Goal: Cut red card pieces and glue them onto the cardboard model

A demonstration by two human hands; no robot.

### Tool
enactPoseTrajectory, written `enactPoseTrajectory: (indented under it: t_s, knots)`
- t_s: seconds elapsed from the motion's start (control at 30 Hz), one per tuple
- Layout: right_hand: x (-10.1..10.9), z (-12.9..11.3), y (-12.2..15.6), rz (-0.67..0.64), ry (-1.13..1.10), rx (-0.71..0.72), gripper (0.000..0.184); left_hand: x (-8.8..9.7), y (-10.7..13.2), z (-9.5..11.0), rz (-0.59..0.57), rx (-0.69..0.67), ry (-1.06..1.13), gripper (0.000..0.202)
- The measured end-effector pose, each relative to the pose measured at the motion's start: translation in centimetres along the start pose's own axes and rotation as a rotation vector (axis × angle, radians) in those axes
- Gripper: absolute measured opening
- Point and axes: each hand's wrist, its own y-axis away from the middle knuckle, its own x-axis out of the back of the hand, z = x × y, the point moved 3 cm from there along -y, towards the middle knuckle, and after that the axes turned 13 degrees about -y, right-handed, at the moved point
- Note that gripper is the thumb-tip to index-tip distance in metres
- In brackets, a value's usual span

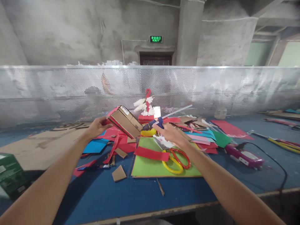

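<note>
My left hand (97,126) grips the left end of a cardboard piece (125,122) with a red edge and holds it tilted above the table. My right hand (170,132) is closed on a blue and yellow glue gun (152,124). The gun's nozzle points left at the right edge of the cardboard and is close to it or touching it. A clear glue stick (178,111) juts out of the back of the gun toward the upper right. Under my hands lie a green sheet (150,167) with a red strip (150,153) across it.
Scissors with one red and one yellow handle (177,159) lie on the green sheet. Coloured paper sheets (206,136) are piled to the right, with a purple glue gun (243,156) and its cable beyond. Cardboard scraps (119,173), a large cardboard sheet (44,145) and a green box (11,175) lie left. A perforated metal screen (211,87) stands behind.
</note>
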Motion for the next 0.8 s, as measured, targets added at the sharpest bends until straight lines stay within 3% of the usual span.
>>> enactPoseTrajectory:
  t_s: [0.37,0.8]
  knots:
    - [0.1,0.6,-0.7,0.063,0.008,0.06,0.049,-0.1,-0.2,-0.1,-0.014,-0.012,-0.035,0.053]
    - [-0.1,-1.0,0.7,-0.038,-0.1,0.016,0.047,0.0,-0.2,0.4,-0.018,-0.02,-0.029,0.046]
